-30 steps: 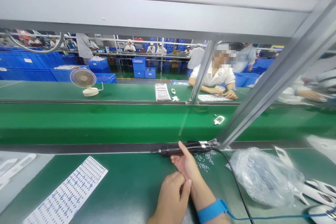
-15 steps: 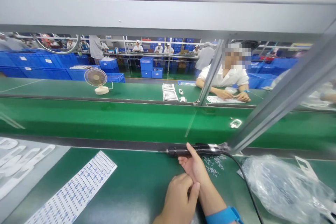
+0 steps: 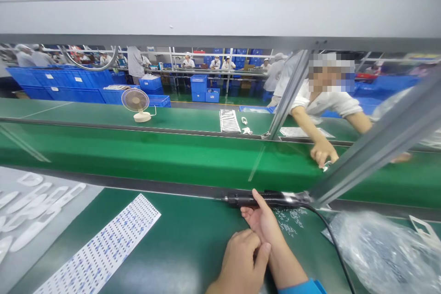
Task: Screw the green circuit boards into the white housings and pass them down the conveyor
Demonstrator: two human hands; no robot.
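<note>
Black corded electric screwdriver [image 3: 265, 199], lower centre, lies under the thumb of the open right hand [image 3: 260, 220]; left hand [image 3: 241, 262] curled closed beside it. A loose hold could let the screwdriver roll off.

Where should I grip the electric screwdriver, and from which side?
Grip the black barrel of the electric screwdriver around its middle, coming from the near side, over the green mat. It lies lengthwise along the bench edge, tip pointing left, so the barrel is the clear straight part; the cord leaves the right end. The right hand is just below it, thumb against it.
</note>
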